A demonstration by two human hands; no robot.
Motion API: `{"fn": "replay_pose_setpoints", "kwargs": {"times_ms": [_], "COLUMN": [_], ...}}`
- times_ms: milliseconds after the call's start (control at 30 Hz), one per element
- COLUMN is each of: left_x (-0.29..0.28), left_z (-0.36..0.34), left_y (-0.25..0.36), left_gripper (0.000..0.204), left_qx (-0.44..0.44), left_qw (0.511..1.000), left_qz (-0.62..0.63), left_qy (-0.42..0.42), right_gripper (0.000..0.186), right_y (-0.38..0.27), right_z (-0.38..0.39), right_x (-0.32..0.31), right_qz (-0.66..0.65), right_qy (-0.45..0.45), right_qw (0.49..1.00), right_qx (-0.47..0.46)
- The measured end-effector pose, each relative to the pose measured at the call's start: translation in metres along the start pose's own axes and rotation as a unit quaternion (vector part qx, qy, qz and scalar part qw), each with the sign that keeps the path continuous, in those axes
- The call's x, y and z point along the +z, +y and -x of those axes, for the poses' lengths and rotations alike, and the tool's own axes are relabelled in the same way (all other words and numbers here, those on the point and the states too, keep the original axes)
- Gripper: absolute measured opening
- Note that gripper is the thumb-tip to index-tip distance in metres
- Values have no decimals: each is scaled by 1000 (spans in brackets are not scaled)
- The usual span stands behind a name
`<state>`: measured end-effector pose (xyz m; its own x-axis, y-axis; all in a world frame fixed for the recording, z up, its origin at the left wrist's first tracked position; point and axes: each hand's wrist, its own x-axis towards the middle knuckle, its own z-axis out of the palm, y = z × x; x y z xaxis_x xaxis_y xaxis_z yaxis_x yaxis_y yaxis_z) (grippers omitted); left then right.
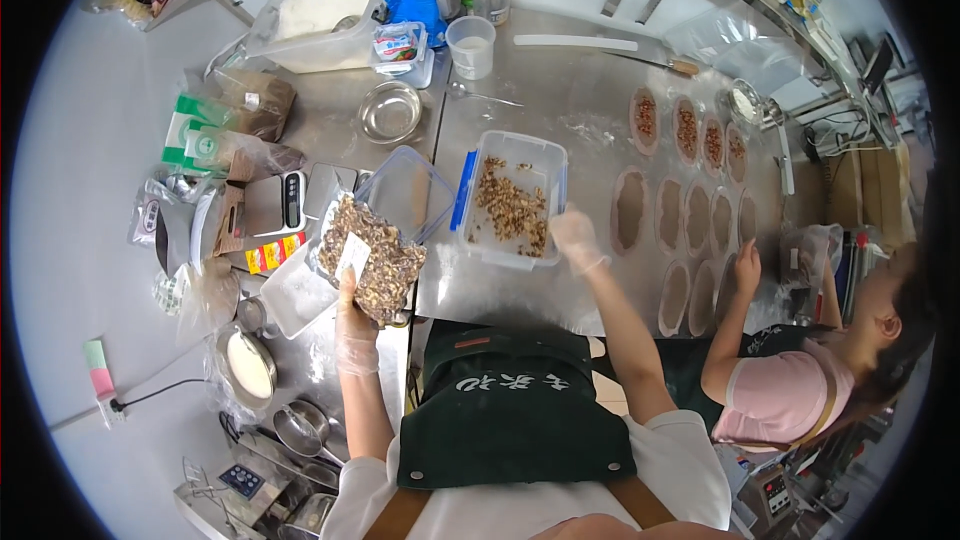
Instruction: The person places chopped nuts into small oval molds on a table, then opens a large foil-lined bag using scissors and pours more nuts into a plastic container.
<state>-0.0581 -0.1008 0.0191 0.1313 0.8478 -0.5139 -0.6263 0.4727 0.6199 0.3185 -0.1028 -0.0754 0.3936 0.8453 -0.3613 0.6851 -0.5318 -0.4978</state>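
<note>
Currently L hand grips nut bag, left of blue-clipped plastic box w/ loose nut pieces inside; white label faces up, print too small to read. R hand, gloved, is at box's right edge, can't tell if closed on it. Dk. green apron bears white lettering.

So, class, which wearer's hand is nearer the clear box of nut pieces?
Right. The right hand is at the clear box's right edge; the left hand is to its left, holding a bag of nuts.
</note>
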Motion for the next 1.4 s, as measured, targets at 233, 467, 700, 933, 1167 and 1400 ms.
{"fn": "replay_pose_setpoints", "kwargs": {"times_ms": [233, 467, 700, 933, 1167, 1400], "left_x": [-1, -11, -53, -45, -11, 29], "left_z": [2, -28, -110, -126, -115, -112], "left_y": [25, 34, 16, 15, -3, -110], "left_gripper": [65, 55, 48, 46, 56, 91], "left_qx": [-7, -6, 17, 76, 266, 151], "left_qw": [999, 1000, 994, 967, 524, 750], "left_qz": [30, -13, -95, -214, -749, -605], "left_qy": [-32, -27, 58, 114, 306, -221], "right_gripper": [38, 33, 35, 53, 41, 31], "right_y": [-16, 0, -6, -25, -3, -10], "right_z": [75, 68, 78, 93, 73, 68], "right_x": [-54, -34, -4, -18, 14, 5], "right_qz": [-55, -9, -102, -34, -71, -199], "right_qy": [-21, 15, 23, 123, 131, 34], "right_qw": [997, 999, 980, 986, 974, 970], "right_qx": [45, 31, 167, 110, 171, 138]}}
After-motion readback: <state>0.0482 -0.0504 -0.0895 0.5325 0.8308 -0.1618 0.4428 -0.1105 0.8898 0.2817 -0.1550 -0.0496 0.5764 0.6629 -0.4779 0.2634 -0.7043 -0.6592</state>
